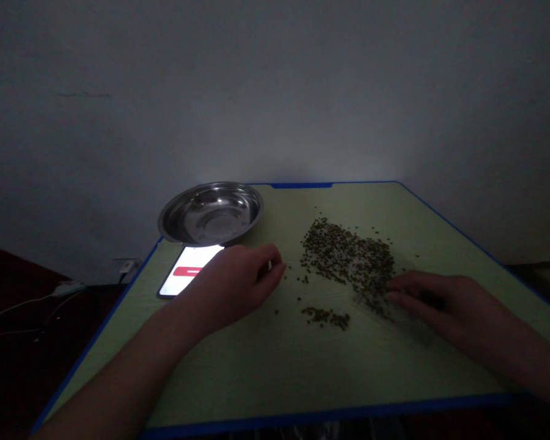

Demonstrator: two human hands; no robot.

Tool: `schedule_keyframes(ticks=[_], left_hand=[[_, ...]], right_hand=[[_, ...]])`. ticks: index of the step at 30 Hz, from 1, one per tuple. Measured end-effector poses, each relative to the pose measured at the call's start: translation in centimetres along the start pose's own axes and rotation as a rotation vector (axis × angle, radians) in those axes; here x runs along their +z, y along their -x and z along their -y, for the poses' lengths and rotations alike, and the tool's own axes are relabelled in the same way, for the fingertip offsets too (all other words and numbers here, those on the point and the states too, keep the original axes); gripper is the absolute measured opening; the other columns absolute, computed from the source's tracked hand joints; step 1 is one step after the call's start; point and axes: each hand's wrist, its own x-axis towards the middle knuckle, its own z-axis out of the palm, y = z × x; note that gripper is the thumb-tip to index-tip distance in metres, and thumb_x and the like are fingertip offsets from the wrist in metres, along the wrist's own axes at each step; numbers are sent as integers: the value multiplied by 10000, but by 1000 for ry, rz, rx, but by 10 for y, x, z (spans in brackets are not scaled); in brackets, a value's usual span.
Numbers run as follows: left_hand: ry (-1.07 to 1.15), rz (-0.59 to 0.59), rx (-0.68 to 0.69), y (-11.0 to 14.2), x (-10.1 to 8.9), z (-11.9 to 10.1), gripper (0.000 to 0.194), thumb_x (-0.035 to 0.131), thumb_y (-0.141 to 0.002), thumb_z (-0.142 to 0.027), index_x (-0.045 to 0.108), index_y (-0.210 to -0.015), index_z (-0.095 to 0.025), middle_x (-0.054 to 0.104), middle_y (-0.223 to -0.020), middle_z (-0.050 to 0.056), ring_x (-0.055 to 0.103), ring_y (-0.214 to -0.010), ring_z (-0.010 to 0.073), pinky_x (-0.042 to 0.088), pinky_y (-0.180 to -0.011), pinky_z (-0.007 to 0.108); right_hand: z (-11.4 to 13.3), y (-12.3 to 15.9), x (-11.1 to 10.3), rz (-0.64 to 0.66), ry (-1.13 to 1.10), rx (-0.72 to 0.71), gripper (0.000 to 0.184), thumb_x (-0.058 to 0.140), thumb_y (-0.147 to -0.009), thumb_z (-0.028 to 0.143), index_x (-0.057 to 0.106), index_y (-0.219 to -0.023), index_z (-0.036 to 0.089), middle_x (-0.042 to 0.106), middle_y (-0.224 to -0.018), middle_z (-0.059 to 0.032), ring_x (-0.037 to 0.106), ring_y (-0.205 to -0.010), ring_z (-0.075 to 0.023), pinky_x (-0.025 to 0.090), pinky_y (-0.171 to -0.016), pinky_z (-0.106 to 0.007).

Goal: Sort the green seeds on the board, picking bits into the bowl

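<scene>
Small dark green-brown grains like mung beans (334, 244) are spread in a wide patch on the right half of the table, with a smaller cluster (325, 317) nearer to me. My right hand (433, 299) pinches at the near right edge of the patch, on what looks like a thin clear plastic piece (380, 311); some grains lie on or under it, I cannot tell which. To the left of the grains, my left hand (256, 275) is held above the table with thumb and fingers curled together. Whatever its fingertips hold, if anything, is too small to make out.
A wide steel bowl (215, 214) stands at the back left corner. In front of it lies a phone (183, 275) with a lit screen, partly behind my left arm. The pale green table (256, 379) has a blue edge and meets a grey wall. Cables (50, 297) lie at the left.
</scene>
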Motion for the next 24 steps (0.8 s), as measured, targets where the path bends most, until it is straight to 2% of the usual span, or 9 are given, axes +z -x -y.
schedule_keyframes(ticks=[5, 8, 14, 20, 24], left_hand=[[-2, 23, -5, 1, 0, 1, 258, 444, -916, -327, 626, -824, -170, 605, -614, -10, 490, -508, 89, 276, -509, 234], [0, 17, -5, 1, 0, 1, 255, 452, -914, -326, 623, -806, -171, 600, -611, -14, 478, -499, 86, 273, -505, 233], [-3, 5, 3, 0, 0, -1, 245, 462, -908, -321, 629, -817, -165, 583, -582, -18, 444, -473, 74, 253, -497, 231], [16, 1, 9, 0, 1, 0, 234, 473, -904, -321, 624, -810, -168, 570, -576, -29, 444, -477, 71, 252, -506, 231], [21, -3, 11, 0, 1, -1, 231, 475, -903, -314, 620, -795, -172, 551, -557, -36, 428, -464, 68, 242, -501, 235]], right_hand=[[19, -6, 11, 121, -33, -54, 273, 500, -918, 415, 691, -876, 226, 723, -762, -27, 650, -658, -174, 483, -595, -295], [31, -6, 15, 199, -56, -76, 257, 489, -929, 399, 686, -888, 239, 726, -803, -20, 660, -715, -173, 485, -627, -289], [49, 1, 18, 266, -110, -73, 258, 480, -926, 389, 674, -833, 246, 705, -735, 8, 644, -654, -159, 469, -578, -275], [39, 7, 9, 179, -99, -94, 285, 496, -909, 415, 674, -763, 247, 703, -729, -2, 659, -667, -166, 483, -540, -254], [29, 12, 7, 184, -100, -97, 303, 486, -922, 444, 676, -773, 261, 699, -738, 2, 677, -708, -170, 511, -569, -242]])
